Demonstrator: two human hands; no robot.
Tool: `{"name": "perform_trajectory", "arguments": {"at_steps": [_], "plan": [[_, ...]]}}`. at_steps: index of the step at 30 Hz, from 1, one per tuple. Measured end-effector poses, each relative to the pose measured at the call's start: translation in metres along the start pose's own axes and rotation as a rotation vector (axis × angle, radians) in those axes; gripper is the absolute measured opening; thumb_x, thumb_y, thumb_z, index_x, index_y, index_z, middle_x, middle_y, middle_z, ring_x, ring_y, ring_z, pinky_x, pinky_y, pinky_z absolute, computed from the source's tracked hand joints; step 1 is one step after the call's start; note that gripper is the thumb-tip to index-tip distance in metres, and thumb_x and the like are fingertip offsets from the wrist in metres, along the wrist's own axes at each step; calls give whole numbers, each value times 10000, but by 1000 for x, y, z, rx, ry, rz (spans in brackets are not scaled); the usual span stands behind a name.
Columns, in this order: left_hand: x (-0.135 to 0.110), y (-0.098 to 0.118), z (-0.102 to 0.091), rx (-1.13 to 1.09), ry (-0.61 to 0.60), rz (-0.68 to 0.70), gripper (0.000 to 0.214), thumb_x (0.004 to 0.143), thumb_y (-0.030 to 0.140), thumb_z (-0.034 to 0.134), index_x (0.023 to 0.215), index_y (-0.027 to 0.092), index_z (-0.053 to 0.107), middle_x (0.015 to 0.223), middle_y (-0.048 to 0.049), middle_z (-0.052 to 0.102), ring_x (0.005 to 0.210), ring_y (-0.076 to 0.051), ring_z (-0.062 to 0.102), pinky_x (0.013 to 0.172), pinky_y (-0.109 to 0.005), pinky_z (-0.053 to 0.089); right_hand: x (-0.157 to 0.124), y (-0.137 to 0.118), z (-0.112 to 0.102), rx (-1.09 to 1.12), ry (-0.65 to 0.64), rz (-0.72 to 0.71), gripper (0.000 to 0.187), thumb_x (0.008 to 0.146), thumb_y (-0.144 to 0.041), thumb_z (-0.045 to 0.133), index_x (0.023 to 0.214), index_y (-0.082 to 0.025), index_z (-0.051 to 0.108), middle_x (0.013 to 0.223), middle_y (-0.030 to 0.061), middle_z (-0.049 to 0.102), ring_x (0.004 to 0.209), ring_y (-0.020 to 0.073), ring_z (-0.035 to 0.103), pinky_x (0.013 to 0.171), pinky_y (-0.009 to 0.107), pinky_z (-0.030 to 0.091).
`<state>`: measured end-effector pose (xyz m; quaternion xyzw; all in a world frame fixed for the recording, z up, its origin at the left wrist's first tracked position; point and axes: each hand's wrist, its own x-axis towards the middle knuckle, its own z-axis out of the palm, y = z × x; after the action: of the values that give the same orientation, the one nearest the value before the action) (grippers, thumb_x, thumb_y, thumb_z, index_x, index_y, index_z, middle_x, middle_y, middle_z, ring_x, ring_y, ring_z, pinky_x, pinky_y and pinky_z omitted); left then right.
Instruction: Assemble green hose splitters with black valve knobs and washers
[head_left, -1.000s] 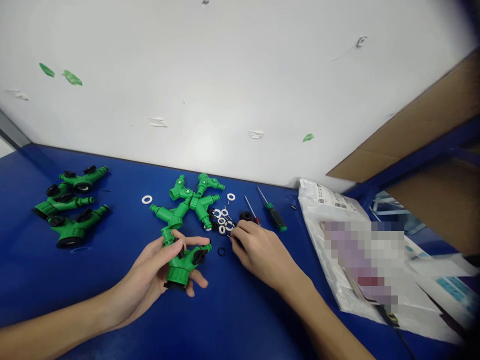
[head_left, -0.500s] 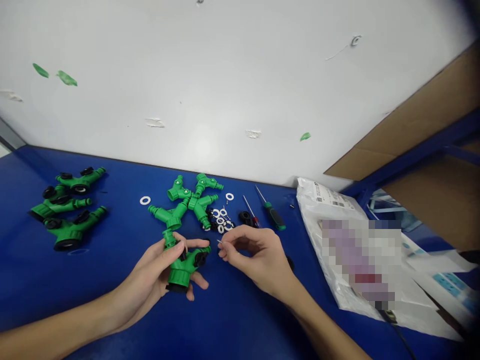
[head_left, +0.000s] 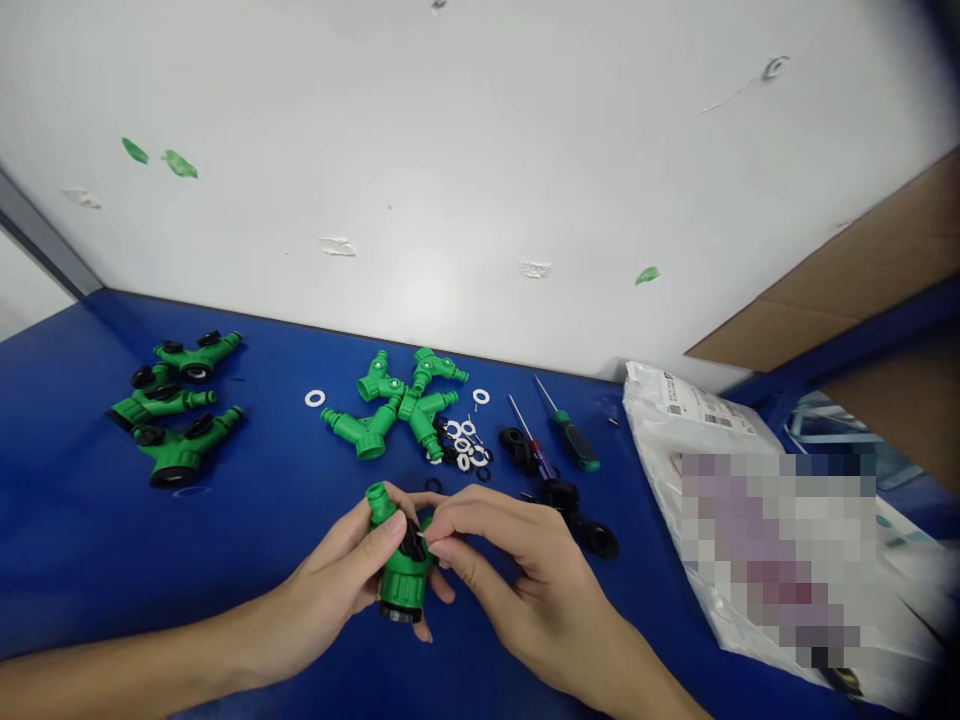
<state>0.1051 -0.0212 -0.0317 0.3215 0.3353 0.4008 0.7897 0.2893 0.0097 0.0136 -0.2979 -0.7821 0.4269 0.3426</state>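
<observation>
My left hand [head_left: 330, 570] wraps around a green plastic Y-shaped hose connector [head_left: 401, 580], which stands nearly upright with its dark threaded end downward. A black valve knob [head_left: 411, 541] sits on the connector's side. My right hand [head_left: 510, 570] reaches across from the right, its thumb and forefinger pinched at that knob. A tiny pale metal screw [head_left: 421, 537] shows between the fingertips, partly hidden by them. Black knobs [head_left: 579, 512] lie on the table just beyond my right hand.
Several green connectors [head_left: 176, 410] lie at the left of the blue table [head_left: 90, 520], and more [head_left: 397, 405] lie at the centre beside white and black washers [head_left: 463, 446]. Two screwdrivers [head_left: 574, 440] lie right of them, near a white plastic bag [head_left: 750, 530].
My right hand has moved left and closed in on the connector's knob. The connector has turned more upright in my left hand. The view has shifted slightly.
</observation>
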Motion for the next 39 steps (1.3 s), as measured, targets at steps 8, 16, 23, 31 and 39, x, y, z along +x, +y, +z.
{"name": "perform_trajectory", "arguments": {"at_steps": [8,16,23,31,39], "plan": [[-3,3,3,44,-30,-8,368,970,502,489,1204,222,538,994,-67,639,999,-236,618,802,-390,548,0,-2,-4,-13,-63,62,180,983,-151,514,866,-187,647,708,6,610,659,135,600,673,264,519],[-6,2,6,76,35,-16,332,969,512,483,1159,249,553,1075,-32,595,879,-161,594,809,-363,546,1,3,7,-103,54,-86,127,951,-121,582,888,-186,671,705,-4,658,631,120,611,649,233,522],[-4,2,6,46,18,-13,357,973,503,480,1216,249,545,1106,-47,595,911,-177,599,790,-354,541,-1,4,2,-124,49,-88,95,911,-161,658,1002,-184,675,744,10,663,644,133,619,613,238,535],[-6,5,8,126,40,-2,370,956,519,503,1177,228,564,928,-19,614,810,-167,623,824,-377,539,-2,4,2,-233,4,-170,141,931,-88,535,914,-198,621,751,14,627,666,140,603,670,270,555],[-1,1,6,28,9,52,277,930,466,590,1009,202,605,833,-2,608,729,-138,610,695,-302,560,-2,8,6,-495,11,-293,132,941,-66,499,911,-174,568,723,29,584,633,152,532,602,277,508]]}}
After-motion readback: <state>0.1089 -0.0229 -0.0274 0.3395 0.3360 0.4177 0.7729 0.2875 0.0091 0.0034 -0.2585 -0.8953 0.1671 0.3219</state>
